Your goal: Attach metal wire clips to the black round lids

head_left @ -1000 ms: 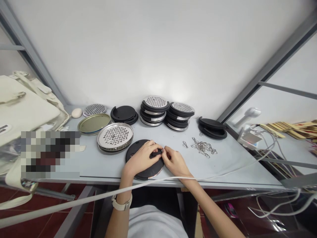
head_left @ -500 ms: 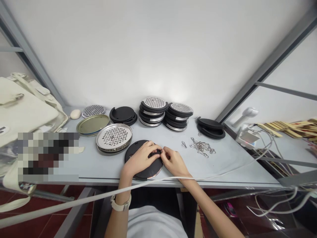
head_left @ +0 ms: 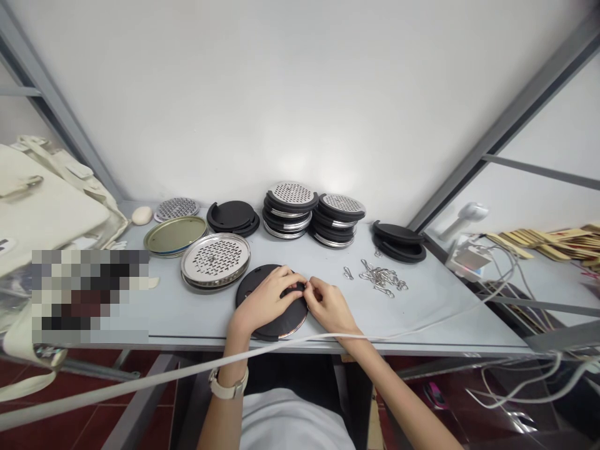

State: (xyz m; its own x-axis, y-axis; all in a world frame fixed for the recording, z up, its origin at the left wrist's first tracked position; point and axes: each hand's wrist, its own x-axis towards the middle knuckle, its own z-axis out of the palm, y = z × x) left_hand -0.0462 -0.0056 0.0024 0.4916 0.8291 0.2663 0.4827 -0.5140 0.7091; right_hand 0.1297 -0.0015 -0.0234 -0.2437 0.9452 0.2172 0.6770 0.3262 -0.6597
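Note:
A black round disc with a shiny rim along its front edge lies near the table's front. My left hand rests over it, thumb and fingers closed on its upper right edge. Fingertips of my right hand are pinched together at that same edge, meeting the left fingertips. Whatever sits between the right fingertips is too small to make out. Left of the disc are stacked silver perforated plates. To the right lies a loose pile of small metal clips, with a single clip nearer my right hand.
At the back stand two stacks of black-rimmed perforated discs. Black discs and more black rings flank them. A gold-coloured lid lies left. A white cable crosses in front of the table, over my right forearm.

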